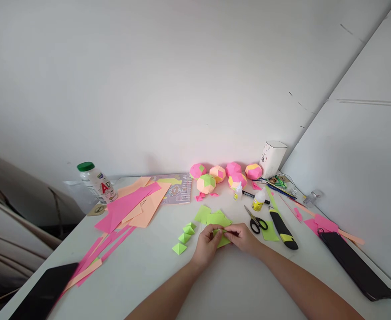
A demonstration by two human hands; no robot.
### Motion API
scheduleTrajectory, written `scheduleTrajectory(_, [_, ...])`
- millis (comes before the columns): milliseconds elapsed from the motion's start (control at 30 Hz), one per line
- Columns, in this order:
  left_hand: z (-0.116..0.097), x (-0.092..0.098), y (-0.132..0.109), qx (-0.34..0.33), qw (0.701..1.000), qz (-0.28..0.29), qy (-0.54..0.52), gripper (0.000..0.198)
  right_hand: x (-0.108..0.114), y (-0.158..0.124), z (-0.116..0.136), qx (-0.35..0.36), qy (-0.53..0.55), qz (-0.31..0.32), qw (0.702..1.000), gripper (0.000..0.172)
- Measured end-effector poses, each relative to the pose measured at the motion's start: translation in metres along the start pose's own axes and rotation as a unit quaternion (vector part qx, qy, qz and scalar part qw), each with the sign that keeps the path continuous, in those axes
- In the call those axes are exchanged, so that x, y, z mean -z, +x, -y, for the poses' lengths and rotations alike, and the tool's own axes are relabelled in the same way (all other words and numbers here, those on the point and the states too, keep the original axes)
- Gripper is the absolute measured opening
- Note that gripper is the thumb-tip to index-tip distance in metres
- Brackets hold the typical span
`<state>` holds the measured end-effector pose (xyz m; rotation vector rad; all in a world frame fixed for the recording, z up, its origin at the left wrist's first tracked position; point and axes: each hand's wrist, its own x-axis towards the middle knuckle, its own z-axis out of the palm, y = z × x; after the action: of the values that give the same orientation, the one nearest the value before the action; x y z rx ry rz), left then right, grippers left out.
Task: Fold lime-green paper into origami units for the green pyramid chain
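Between my two hands is a green paper piece (222, 240), pinched at its upper edge close above the table. My left hand (207, 243) is closed on its left side, thumb and forefinger together. On the other side, my right hand (243, 238) pinches the same paper, and the fingertips of both hands nearly meet. How the paper is folded is partly hidden by the fingers. Just beyond lie flat green paper squares (218, 218). Several small folded green pyramids (184, 238) stand in a row left of my left hand.
Black-handled scissors (255, 221), a utility knife (284, 229) and glue bottles (258, 201) lie to the right. Faceted paper balls (206, 183) line the wall. Pink and peach sheets (128, 206), a white bottle (97, 182) and a black tablet-like slab (43, 291) are left; a black case (355, 264) is right.
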<state>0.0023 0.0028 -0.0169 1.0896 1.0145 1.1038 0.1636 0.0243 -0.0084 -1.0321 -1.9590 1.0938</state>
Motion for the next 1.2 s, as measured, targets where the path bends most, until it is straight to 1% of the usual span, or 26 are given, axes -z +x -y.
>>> scheduleTrajectory(167, [0.0, 0.001, 0.0, -0.035, 0.999, -0.018, 0.023, 0.029, 0.0, 0.001, 0.001, 0.014, -0.017, 0.002, 1.0, 0.031])
scheduleTrajectory(433, [-0.005, -0.001, -0.001, -0.061, 0.996, -0.031, 0.057, 0.026, 0.001, 0.001, 0.005, 0.025, -0.041, 0.012, 0.999, 0.034])
scheduleTrajectory(667, [-0.007, -0.002, -0.002, -0.021, 0.999, -0.018, 0.032, 0.031, 0.001, 0.001, 0.003, 0.019, -0.028, 0.004, 0.999, 0.032])
scheduleTrajectory(900, [-0.01, -0.002, -0.003, -0.017, 0.999, -0.014, 0.027, 0.033, 0.002, 0.001, 0.001, 0.022, -0.026, 0.006, 0.999, 0.031])
scheduleTrajectory(1200, [-0.011, -0.003, -0.003, -0.024, 0.999, -0.016, 0.025, 0.032, 0.002, 0.001, -0.001, 0.012, -0.008, 0.016, 1.0, 0.03])
